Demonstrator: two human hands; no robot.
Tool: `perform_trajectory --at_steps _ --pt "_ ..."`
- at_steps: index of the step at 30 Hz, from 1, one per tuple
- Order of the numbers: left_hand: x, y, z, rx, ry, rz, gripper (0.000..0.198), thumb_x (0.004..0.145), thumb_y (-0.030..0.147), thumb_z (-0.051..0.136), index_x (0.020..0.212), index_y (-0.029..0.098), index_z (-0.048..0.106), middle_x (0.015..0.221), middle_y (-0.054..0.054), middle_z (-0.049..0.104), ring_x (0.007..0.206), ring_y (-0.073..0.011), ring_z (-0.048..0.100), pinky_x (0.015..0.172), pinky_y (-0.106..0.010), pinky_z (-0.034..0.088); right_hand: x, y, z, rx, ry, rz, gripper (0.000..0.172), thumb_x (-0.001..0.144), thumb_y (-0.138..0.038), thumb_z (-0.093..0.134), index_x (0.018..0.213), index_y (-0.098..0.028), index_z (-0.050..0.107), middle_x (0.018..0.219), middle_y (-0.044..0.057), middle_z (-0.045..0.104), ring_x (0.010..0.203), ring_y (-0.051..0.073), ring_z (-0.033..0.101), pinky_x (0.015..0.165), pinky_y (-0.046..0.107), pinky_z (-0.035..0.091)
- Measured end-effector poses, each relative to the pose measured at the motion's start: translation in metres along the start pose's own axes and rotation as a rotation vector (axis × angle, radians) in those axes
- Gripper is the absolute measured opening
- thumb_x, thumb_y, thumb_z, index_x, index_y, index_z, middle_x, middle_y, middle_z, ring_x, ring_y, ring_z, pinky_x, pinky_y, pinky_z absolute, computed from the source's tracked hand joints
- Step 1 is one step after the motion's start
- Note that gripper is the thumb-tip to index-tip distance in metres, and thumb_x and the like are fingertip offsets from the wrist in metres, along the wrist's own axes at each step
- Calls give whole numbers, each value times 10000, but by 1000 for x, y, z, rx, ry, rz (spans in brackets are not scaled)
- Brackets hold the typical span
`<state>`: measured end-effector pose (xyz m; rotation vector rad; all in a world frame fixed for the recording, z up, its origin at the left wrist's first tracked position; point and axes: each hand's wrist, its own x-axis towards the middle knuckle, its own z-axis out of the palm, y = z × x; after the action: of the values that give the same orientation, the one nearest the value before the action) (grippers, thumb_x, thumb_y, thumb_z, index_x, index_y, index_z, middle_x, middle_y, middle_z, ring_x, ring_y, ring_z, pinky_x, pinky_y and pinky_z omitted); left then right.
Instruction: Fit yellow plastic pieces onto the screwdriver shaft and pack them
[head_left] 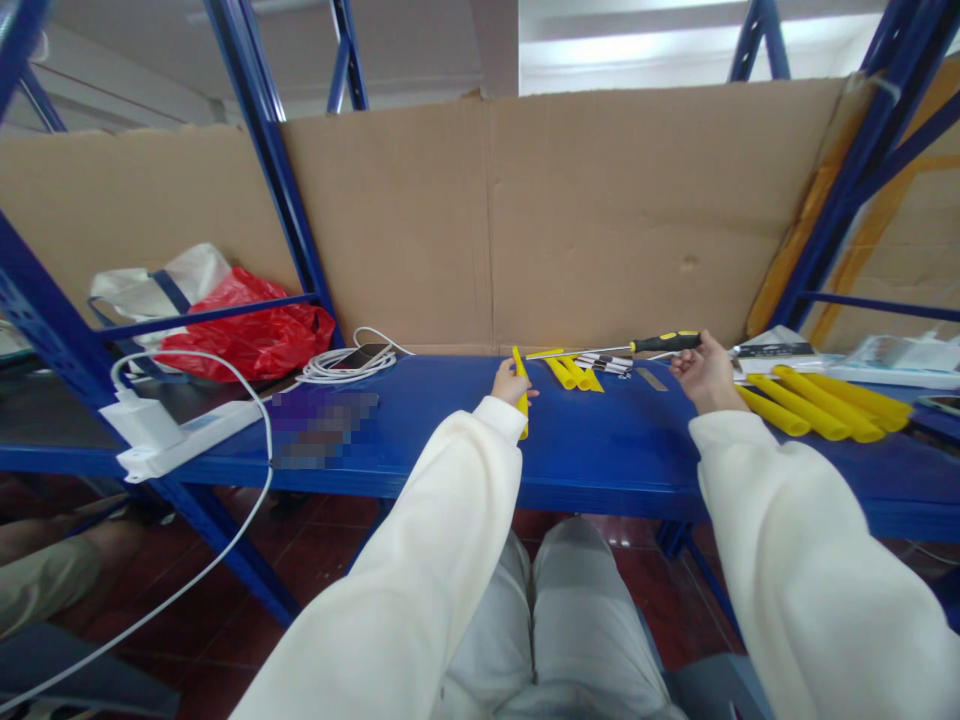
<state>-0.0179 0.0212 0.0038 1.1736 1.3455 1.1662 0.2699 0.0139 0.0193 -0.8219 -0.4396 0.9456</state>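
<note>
My left hand [510, 382] is closed around a yellow tube [523, 420], held roughly upright above the blue tabletop [600, 440]. In my right hand [705, 373] is a long screwdriver [666, 343] with a black and yellow handle, gripped near the handle's end. Its thin shaft runs left, almost level, and the tip meets the upper part of the tube; whether it is inside cannot be made out. Behind, between my hands, lie several short yellow pieces [574, 372], some small black and white parts [604, 365] and a flat metal strip [651, 379].
Several longer yellow tubes [817, 402] lie right of my right hand. At left are a white power strip [187, 440], a coiled white cable [349, 365] and a red plastic bag [251, 325]. Cardboard [600, 220] backs the table between blue posts. Another person's leg [52, 585] shows lower left.
</note>
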Motion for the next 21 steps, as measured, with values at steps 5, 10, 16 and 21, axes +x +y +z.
perform_trajectory --at_steps 5,10,16,21 --pt "1 0 0 -29 3 9 783 776 -85 558 1480 241 450 1266 -115 678 685 -137 732 434 -171 456 -4 0 2 -32 -17 -14 396 1089 -322 317 720 -227 425 502 -29 409 436 116 429 366 182 372" --pt "3 -1 1 -43 8 5 775 771 -85 572 1462 252 468 1302 -104 665 685 -125 735 431 -152 452 9 6 -3 -50 30 -32 370 1030 -473 515 758 -240 419 525 -62 402 403 98 373 341 195 352" --pt "4 -2 1 -50 11 0 763 786 -75 585 1466 252 465 1303 -107 673 669 -114 727 418 -136 433 12 5 -5 -33 19 -24 364 1013 -409 508 720 -245 365 513 -63 372 392 99 366 335 204 346" --pt "5 -3 1 -39 -9 9 789 776 -63 604 1483 258 464 1285 -108 682 667 -124 729 447 -155 459 18 6 -10 18 -41 -30 394 965 -344 561 705 -254 277 470 -95 233 361 99 299 331 205 316"
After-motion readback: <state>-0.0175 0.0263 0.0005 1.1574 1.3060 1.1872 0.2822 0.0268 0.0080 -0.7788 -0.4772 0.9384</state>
